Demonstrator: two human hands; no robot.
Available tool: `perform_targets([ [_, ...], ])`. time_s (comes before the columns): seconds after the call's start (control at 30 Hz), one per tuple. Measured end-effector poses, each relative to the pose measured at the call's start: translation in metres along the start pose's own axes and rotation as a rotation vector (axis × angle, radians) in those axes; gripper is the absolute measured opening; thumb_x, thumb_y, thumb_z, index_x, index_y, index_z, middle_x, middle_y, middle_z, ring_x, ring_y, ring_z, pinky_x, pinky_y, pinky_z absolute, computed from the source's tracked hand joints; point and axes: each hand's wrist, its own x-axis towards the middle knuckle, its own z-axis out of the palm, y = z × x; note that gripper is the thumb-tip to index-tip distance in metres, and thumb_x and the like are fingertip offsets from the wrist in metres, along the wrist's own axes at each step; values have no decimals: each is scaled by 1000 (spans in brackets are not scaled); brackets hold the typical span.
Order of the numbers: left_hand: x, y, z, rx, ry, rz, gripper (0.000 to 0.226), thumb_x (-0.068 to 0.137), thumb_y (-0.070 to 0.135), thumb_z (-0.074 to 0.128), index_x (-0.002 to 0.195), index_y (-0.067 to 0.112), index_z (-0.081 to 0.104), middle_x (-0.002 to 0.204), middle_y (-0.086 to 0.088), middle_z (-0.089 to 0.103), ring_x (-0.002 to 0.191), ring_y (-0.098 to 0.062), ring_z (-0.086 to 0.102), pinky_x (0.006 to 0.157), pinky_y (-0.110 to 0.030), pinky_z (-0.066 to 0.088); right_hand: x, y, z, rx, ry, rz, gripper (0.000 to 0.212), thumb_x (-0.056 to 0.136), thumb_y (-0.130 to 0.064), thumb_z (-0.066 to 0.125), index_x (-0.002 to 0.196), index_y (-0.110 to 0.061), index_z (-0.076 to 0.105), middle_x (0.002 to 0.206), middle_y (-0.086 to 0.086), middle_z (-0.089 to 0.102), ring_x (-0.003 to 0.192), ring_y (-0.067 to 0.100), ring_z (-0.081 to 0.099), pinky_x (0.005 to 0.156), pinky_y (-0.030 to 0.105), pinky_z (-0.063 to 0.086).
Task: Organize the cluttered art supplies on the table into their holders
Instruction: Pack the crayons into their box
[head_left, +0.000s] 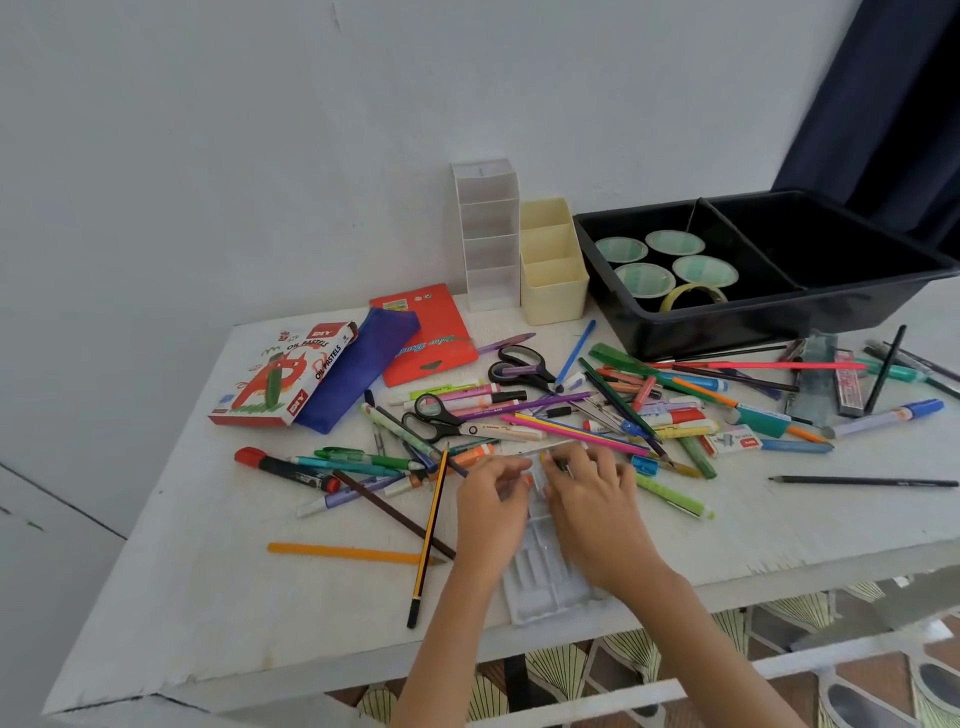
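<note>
Fingers (524, 480) of both hands bunched over clear tray (545, 582) — grip unclear; white table (208, 597), pale wall (208, 156).

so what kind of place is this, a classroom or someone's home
Probably a home craft corner, though that's a guess: a plain white painted table pushed against a bare white wall, a dark blue curtain, and patterned floor tiles below. Nothing here shows a classroom.
</note>
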Motion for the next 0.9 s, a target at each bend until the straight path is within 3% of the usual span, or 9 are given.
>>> perform_targets([
  [0.1, 1, 9, -6, -61, 59, 2, 18, 89, 3, 56, 98, 13, 69, 94, 4, 66, 87, -1, 60, 74, -5, 44, 10, 7, -4, 270, 23, 75, 30, 97, -22, 43, 122, -18, 59, 116, 0, 55, 108, 24, 43, 86, 38, 30],
  [0.23, 17, 14, -16, 57, 187, 111, 22, 87, -2, 56, 94, 15, 67, 94, 2, 64, 85, -7, 60, 76, -13, 48, 36, 14, -8, 426, 91, 106, 21, 92, -13, 53, 108, -15, 67, 99, 3, 61, 96, 24, 51, 80, 38, 39],
  [0.33, 35, 10, -21, 211, 203, 136, 19, 85, -5, 57, 96, 6, 68, 93, -3, 62, 84, -14, 59, 76, -24, 50, 61, 22, -7, 444, 102, 108, 23, 89, -9, 57, 110, -11, 67, 102, 6, 63, 99, 23, 51, 86, 37, 43],
  [0.43, 46, 8, -21, 250, 198, 112, 20, 85, -4, 58, 98, 6, 68, 94, -2, 62, 84, -12, 58, 76, -17, 47, 87, 27, -5, 503, 107, 142, 27, 92, -10, 53, 117, -8, 63, 108, 7, 59, 108, 21, 47, 91, 28, 37],
  [0.53, 58, 11, -18, 194, 253, 67, 22, 86, -3, 57, 100, 10, 69, 93, 0, 62, 80, -5, 57, 77, -19, 50, 118, 29, -2, 507, 84, 129, 29, 91, -9, 55, 119, -6, 60, 108, 10, 57, 110, 24, 47, 93, 28, 36],
  [0.73, 70, 17, -20, 204, 319, 53, 18, 86, -2, 58, 98, 9, 67, 91, 1, 62, 77, -2, 57, 71, -6, 45, 153, 29, 10, 369, -30, 32, 30, 94, -13, 53, 122, -6, 58, 108, 12, 57, 106, 26, 45, 91, 34, 38],
  [0.9, 68, 8, -29, 387, 309, 42, 6, 84, 7, 65, 86, 12, 67, 79, 3, 58, 75, -12, 56, 71, -26, 50, 152, 29, 19, 286, -29, 20, 23, 90, 2, 50, 108, 0, 64, 99, 14, 48, 96, 27, 42, 77, 28, 35],
])
